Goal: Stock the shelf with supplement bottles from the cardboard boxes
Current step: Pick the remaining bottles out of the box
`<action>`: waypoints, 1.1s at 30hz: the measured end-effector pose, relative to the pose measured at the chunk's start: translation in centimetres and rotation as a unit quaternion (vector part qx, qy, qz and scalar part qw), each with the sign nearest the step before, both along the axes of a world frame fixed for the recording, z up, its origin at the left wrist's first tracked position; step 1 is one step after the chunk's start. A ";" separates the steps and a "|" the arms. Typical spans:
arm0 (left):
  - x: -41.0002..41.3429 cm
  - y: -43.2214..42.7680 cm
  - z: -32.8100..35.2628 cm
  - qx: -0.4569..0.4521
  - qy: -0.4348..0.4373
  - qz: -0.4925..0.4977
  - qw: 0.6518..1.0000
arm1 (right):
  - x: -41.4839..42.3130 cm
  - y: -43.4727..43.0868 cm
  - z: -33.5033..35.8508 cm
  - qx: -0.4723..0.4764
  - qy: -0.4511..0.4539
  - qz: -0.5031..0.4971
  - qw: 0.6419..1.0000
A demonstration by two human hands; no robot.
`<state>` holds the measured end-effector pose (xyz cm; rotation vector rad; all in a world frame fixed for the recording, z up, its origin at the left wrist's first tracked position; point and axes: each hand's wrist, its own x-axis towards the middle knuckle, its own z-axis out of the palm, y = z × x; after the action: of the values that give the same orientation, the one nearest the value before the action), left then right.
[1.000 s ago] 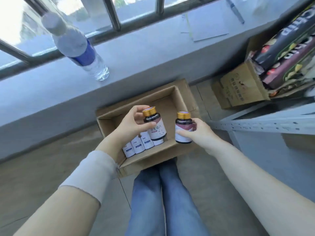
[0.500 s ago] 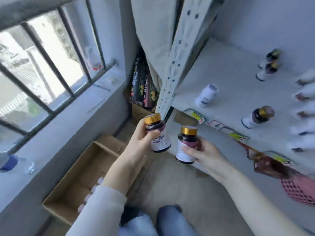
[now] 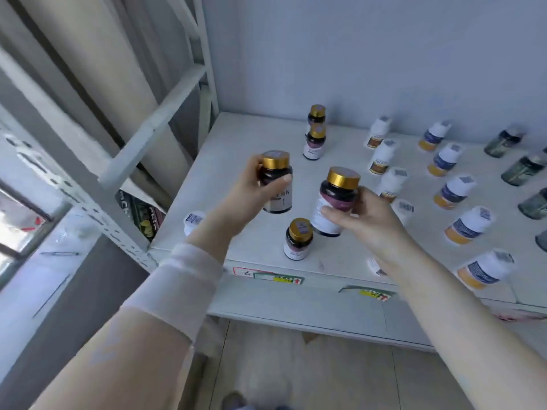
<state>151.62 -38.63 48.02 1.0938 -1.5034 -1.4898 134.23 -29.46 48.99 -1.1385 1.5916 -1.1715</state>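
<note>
Over the shelf (image 3: 236, 161) two bottles were held side by side and apart: the left bottle (image 3: 276, 184) in the left hand (image 3: 245, 199), the right bottle (image 3: 334, 202) in the right hand (image 3: 370, 223). Below and between them a front bottle (image 3: 298, 239) stood near the shelf's front edge. Behind, a back pair (image 3: 314, 142) stood one before the other near the wall. Rows of other bottles (image 3: 453, 192) stood to the right — a lone bottle (image 3: 192, 221) at the left front corner.

Glossy dark bottles (image 3: 276, 184) with shiny gold metallic caps, paper labels, matt white shelf (image 3: 245, 161)
</note>
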 end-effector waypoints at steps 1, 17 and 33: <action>-1.1 -1.8 0.3 -0.017 -0.023 -0.014 0.999 | -0.6 -1.3 -0.1 -0.007 0.016 -0.010 1.000; -10.1 -15.3 -7.1 -0.050 -0.145 -0.158 0.975 | -1.4 -10.5 -8.2 0.064 0.188 0.016 0.980; -9.7 -14.7 -7.4 -0.075 -0.266 -0.212 0.937 | -1.4 -9.1 -10.3 0.118 0.203 0.051 0.971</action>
<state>141.92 -53.33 40.59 1.1898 -2.3113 -1.3761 132.79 -38.59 38.68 -1.3399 1.8926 -0.6848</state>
